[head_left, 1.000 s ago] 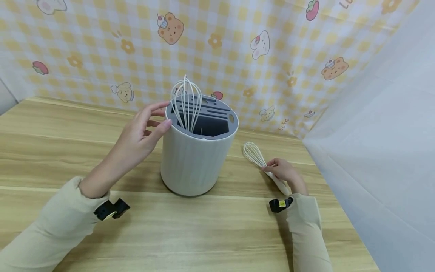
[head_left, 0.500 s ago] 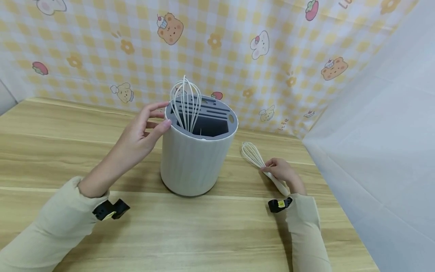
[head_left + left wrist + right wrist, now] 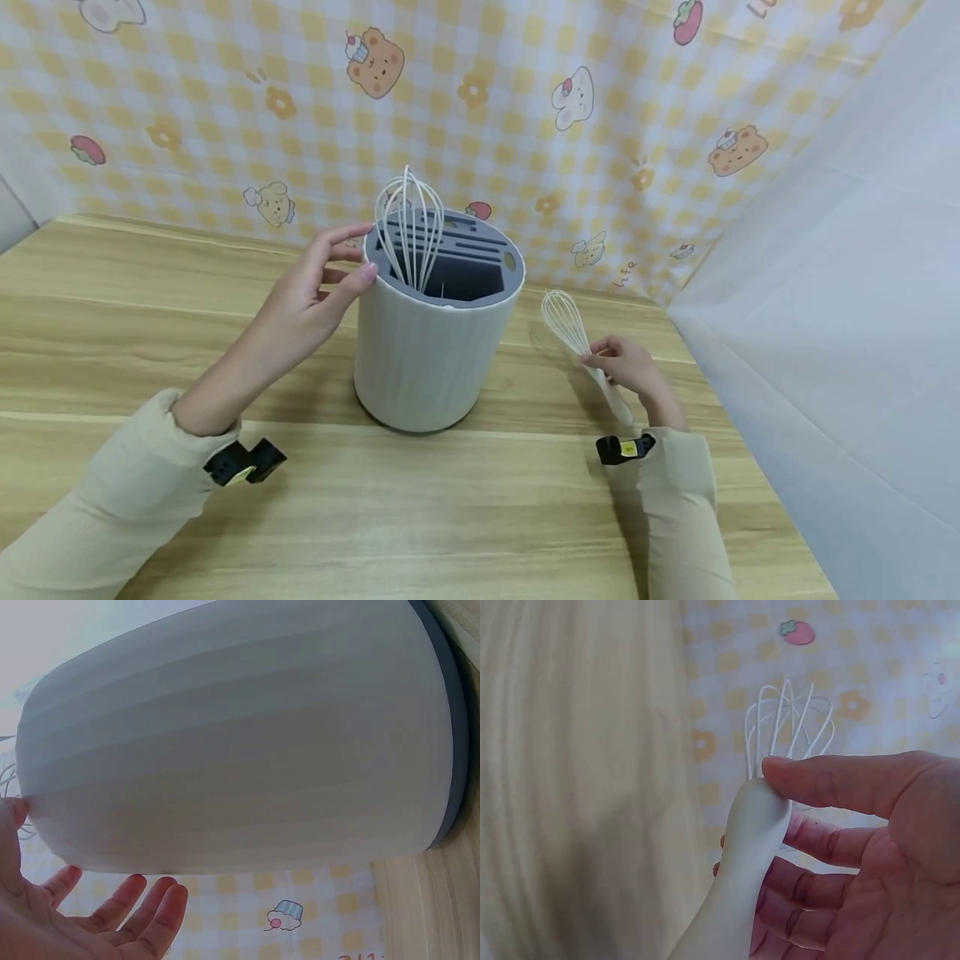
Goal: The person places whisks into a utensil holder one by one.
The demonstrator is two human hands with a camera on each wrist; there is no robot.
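Observation:
A pale cylindrical utensil holder (image 3: 431,367) with a grey slotted top stands upright on the table. One cream whisk (image 3: 408,225) is in its large front compartment, wires upward; its handle is hidden inside. At the holder's left rim, my left hand (image 3: 307,292) rests with thumb and fingers spread against the side, and the left wrist view shows the fingers (image 3: 154,915) touching the wall without wrapping it. To the right of the holder, my right hand (image 3: 626,367) pinches a smaller cream whisk (image 3: 754,832) where wires meet handle. That whisk is tilted, wires away from me, lifted off the table.
The wooden table (image 3: 420,517) ends at a yellow checked cloth (image 3: 480,125) with printed animals behind the holder. A white sheet (image 3: 825,333) hangs along the right edge. Black wrist cameras sit on both sleeves.
My right hand has raised the small whisk from the table, its wire end moving up and slightly away. The left hand and the holder have stayed in place.

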